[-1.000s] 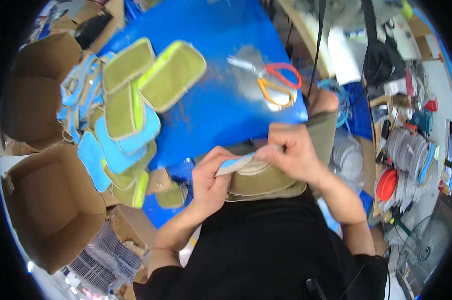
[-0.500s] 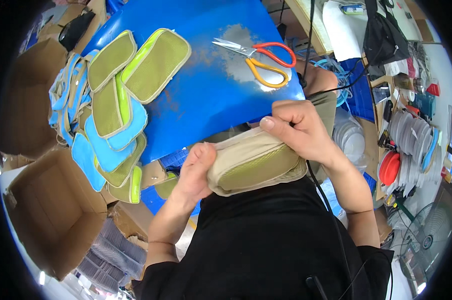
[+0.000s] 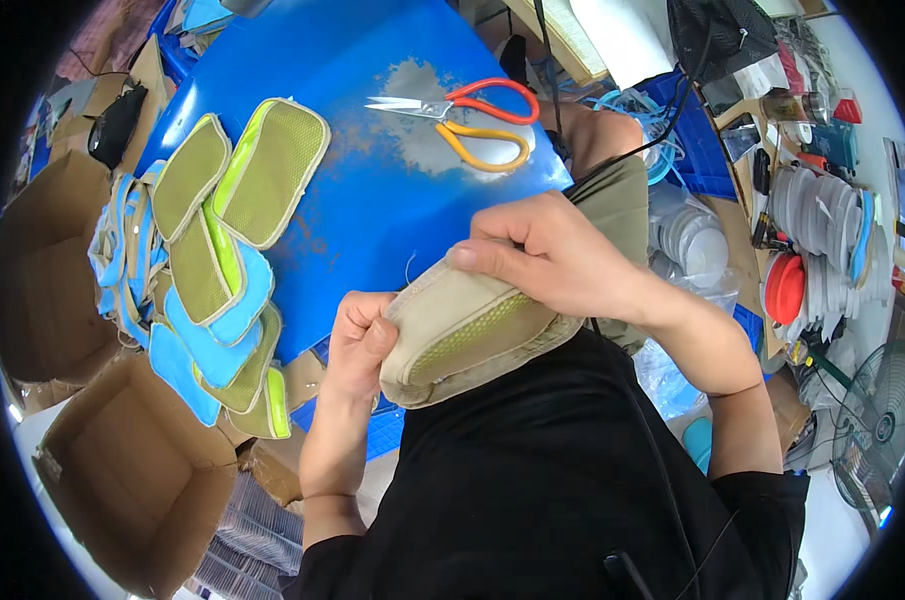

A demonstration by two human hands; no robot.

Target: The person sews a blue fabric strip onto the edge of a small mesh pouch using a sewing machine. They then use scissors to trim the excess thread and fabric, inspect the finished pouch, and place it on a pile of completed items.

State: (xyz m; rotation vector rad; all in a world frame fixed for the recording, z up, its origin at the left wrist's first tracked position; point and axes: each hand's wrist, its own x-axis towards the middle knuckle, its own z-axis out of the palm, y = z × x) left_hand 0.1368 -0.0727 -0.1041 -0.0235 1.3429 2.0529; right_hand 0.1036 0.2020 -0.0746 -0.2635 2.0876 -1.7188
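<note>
A beige fabric pouch (image 3: 438, 310) with an olive mesh panel is held between my two hands in front of my black shirt. My left hand (image 3: 358, 340) pinches its left end, thumb against the beige side. Along the upper edge, my right hand (image 3: 538, 240) is closed with its thumb lying on the fabric; its other fingers are partly hidden behind. The pouch slants, right end higher. Beyond it, on the blue tabletop, lie scissors (image 3: 437, 109) with one red and one yellow handle, blades apart and pointing left.
Olive mesh pieces (image 3: 275, 175) and light blue pieces (image 3: 235, 325) lie overlapped at the table's left. Beside them is a bundle of blue-and-beige straps (image 3: 125, 255). Open cardboard boxes (image 3: 138, 470) stand left. On the right are a fan (image 3: 883, 430) and shelves with stacked grey discs (image 3: 823, 215).
The pouch has tilted further, its right end rising, and my left hand has shifted up along its left end. The whole view has turned a little, so the scissors appear further left.
</note>
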